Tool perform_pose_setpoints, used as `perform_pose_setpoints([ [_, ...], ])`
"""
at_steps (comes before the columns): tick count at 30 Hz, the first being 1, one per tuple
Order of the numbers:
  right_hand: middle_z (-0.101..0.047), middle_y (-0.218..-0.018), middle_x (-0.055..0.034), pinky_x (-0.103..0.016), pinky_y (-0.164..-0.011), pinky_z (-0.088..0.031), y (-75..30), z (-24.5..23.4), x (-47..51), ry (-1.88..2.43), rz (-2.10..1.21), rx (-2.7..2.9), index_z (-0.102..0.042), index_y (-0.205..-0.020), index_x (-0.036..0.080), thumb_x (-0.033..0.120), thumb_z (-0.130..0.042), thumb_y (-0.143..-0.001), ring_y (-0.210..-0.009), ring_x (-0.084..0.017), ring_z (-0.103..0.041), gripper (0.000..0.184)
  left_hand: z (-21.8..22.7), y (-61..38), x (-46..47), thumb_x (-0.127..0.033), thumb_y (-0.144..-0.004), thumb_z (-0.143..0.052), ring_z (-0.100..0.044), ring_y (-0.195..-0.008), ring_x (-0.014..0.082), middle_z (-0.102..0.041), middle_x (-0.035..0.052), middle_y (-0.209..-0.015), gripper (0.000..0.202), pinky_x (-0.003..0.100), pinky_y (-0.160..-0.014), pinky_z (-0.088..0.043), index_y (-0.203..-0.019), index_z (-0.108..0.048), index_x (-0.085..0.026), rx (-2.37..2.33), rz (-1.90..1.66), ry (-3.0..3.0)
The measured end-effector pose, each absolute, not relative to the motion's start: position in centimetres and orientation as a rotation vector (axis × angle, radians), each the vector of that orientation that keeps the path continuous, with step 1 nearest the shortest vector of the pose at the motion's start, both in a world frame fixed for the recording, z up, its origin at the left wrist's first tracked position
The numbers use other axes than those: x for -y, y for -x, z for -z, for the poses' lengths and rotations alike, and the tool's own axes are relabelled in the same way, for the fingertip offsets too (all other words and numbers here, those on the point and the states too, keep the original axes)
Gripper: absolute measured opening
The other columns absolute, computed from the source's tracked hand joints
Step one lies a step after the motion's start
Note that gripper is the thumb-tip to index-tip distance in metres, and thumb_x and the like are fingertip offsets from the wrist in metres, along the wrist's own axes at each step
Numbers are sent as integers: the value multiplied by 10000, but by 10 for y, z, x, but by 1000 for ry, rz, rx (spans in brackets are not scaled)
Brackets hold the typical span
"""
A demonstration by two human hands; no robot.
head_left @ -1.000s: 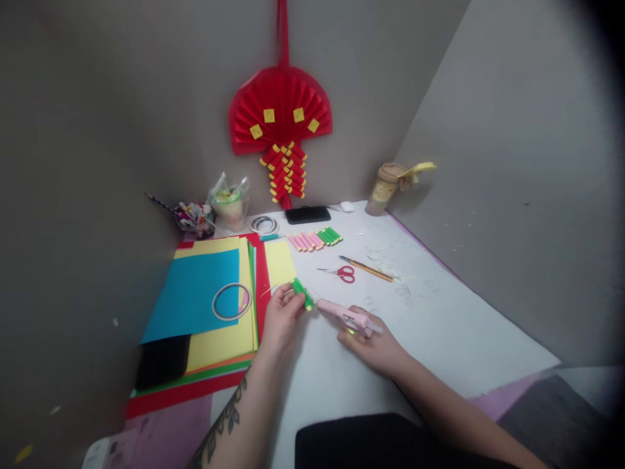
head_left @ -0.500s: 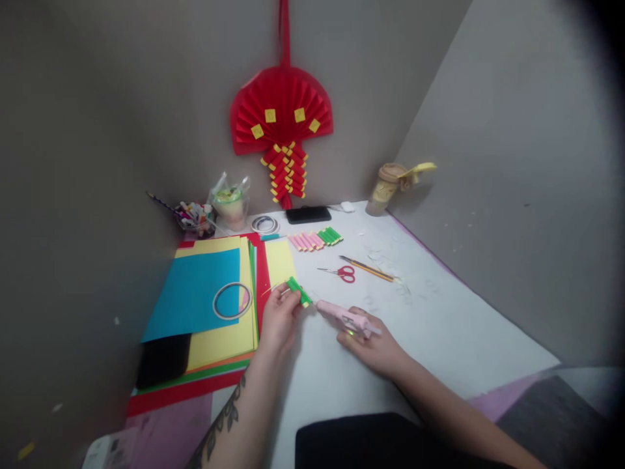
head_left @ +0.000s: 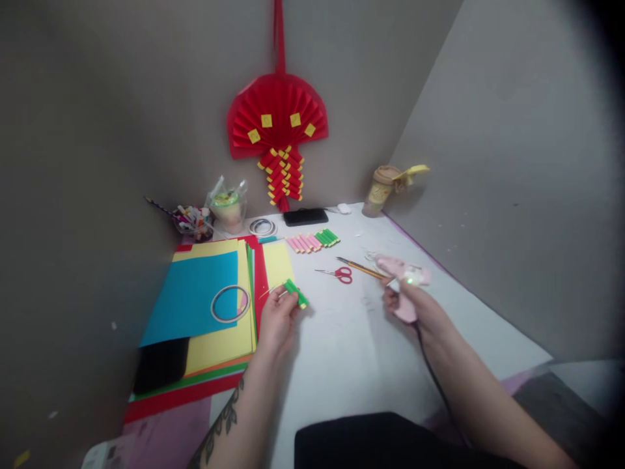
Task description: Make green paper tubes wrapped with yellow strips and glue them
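Observation:
My left hand [head_left: 279, 319] pinches a green paper roll piece [head_left: 296, 294] with yellow ends, beside the stack of coloured sheets. In my right hand [head_left: 415, 309] is a pink hot glue gun [head_left: 401, 268], gripped by its handle, with a cord trailing down from it. A small light glows on its body. Red-handled scissors [head_left: 343, 275] lie between the hands, and a craft knife and pencil [head_left: 364, 268] lie close together just left of the glue gun. Farther back, pink paper rolls [head_left: 303, 243] and green paper rolls [head_left: 327, 238] form a row.
Coloured paper [head_left: 195, 286] with a tape roll [head_left: 230, 304] on top covers the left side. Along the back stand a pen holder [head_left: 193, 221], bagged cup [head_left: 228, 208], phone [head_left: 306, 217] and lidded cup [head_left: 381, 190]. A red paper fan [head_left: 278, 114] hangs on the wall.
My right hand has carried the glue gun away to the right from the green roll piece and turned it. My left hand stays nearly where it was, still holding the piece.

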State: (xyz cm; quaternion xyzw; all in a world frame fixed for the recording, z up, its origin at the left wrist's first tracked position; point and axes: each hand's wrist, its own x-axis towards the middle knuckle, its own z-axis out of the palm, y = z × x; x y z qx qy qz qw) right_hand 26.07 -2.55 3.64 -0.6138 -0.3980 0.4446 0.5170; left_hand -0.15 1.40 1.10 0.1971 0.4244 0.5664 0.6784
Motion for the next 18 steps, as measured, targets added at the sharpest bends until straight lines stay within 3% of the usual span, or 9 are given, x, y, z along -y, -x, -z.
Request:
perform_pose_setpoints([
  [5,-651,-825,-80,-332,-586,-572,-320,-45,24,1421,-1173,738,-605,-945,210,277,-587,-697,-682,-206,-647,257,-12,0,-14,-205,-603,-782,-614,-691,92,-666,3,-784,375,217,-685,-495,-923,-590,-160,-952,-1252,-457],
  [13,-691,-805,-117,-303,-547,-551,-365,-22,38,1565,-1064,685,-644,-828,174,298,-606,-695,-700,-226,-656,185,-13,-2,-12,-190,-596,-790,-618,-686,94,-667,0,-762,375,207,-660,-493,-903,-579,-155,-963,-1214,-468],
  [15,-680,-749,-107,-276,-443,-496,-373,-11,35,1627,-1003,624,-628,-814,167,291,-585,-698,-583,-195,-626,176,-13,-2,-12,-190,-593,-792,-620,-693,96,-669,2,-774,375,208,-666,-493,-900,-578,-155,-960,-1213,-473],
  [18,-593,-534,-61,-238,-303,-308,-386,7,32,1792,-875,573,-591,-714,169,331,-522,-723,-372,-142,-475,176,-13,-3,-11,-193,-597,-791,-621,-705,98,-671,3,-788,370,213,-680,-493,-899,-579,-159,-958,-1213,-485],
])
